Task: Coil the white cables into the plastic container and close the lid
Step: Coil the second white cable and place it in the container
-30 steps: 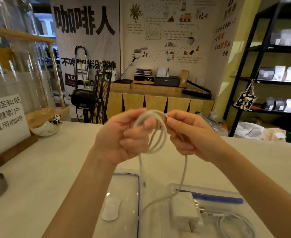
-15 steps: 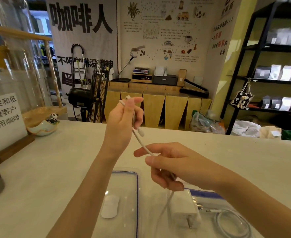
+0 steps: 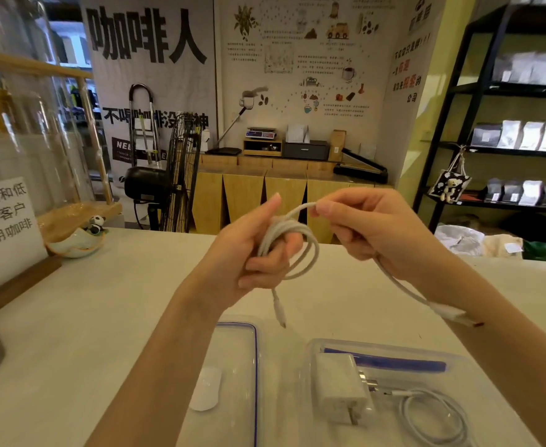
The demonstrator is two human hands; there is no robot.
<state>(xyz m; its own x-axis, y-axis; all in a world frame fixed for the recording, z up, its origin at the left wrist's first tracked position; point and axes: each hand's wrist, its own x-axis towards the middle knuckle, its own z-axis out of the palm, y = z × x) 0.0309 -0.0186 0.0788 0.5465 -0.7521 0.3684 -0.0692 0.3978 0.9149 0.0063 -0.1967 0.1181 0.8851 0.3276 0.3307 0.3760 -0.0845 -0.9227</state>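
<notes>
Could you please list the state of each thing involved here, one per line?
White cable: partly coiled, both plug ends hanging free.
Left hand: gripping the loops.
Right hand: pinching the cable.
Plastic container: open, holding charger and a coiled cable.
Lid: off, lying beside container.

From my remote seat I see two arms reaching in from the bottom edge, both bare from the fingers back as far as the view goes, with no sleeve on either forearm. My left hand (image 3: 252, 253) and my right hand (image 3: 371, 233) wear nothing: the fingers carry no rings and no gloves, and the wrists behind them show no watch or band. The nails at the fingertips are short and unpainted, and both hands are slightly blurred.
</notes>
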